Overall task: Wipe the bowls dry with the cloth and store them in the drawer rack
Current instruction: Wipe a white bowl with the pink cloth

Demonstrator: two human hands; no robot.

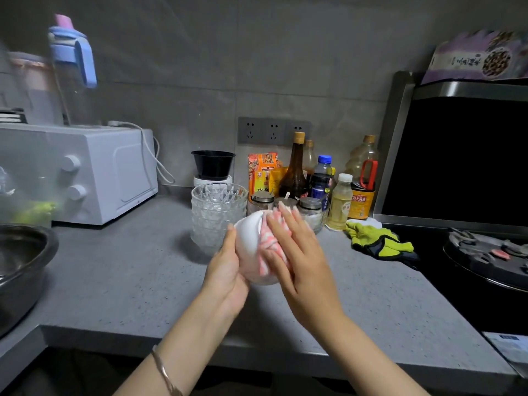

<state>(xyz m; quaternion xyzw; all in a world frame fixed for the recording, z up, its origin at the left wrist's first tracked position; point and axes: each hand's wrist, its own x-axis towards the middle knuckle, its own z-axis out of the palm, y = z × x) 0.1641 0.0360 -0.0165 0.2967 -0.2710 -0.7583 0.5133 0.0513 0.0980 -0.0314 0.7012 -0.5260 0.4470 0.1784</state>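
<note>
A white bowl (248, 247) is held on its side above the grey countertop (128, 270), mouth turned to the right. My left hand (227, 270) grips its outer wall from the left. My right hand (297, 252) presses a pink-and-white checked cloth (268, 238) into the bowl's mouth with straight fingers. Just behind the bowl stands a stack of clear cut-glass bowls (217, 212). No drawer rack shows in this view.
A white toaster oven (94, 172) with a blue-lidded bottle (73, 72) on top stands at the left. A dark basin (20, 264) sits at the far left. Sauce bottles (320, 181), a black bowl (213, 164), yellow-green gloves (377, 238) and a black stove (485, 252) fill the back and right.
</note>
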